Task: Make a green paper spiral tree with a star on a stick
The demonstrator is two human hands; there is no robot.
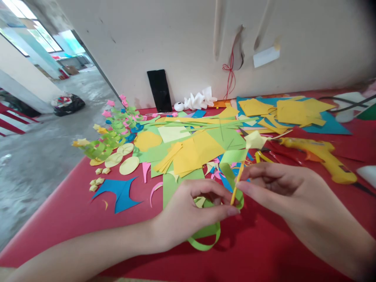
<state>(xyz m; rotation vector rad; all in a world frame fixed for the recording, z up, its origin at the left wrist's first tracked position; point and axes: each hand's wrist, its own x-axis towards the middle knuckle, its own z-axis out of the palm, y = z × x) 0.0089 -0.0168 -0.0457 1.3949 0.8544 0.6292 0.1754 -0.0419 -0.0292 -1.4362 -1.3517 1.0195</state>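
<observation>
Between my two hands is a thin yellow paper stick (pixel 238 181) with a pale yellow paper star (pixel 255 140) at its upper end. My left hand (pixel 202 211) pinches the lower end of the stick between thumb and fingers. Higher up, my right hand (pixel 273 192) grips the stick with thumb and forefinger. A light green paper strip (pixel 227 164) curls around behind the stick and passes my left fingers. Its loose loop (pixel 205 246) hangs below my left hand. Green and yellow paper sheets (pixel 196 152) lie just beyond my hands.
A yellow glue gun (pixel 326 156) lies at the right. Finished curly paper stems with stars (pixel 117 129) stand at the left, near pale yellow discs (pixel 129 165) and a blue paper scrap (pixel 117 194). A black phone (pixel 159 91) leans against the wall behind the red table (pixel 73 223).
</observation>
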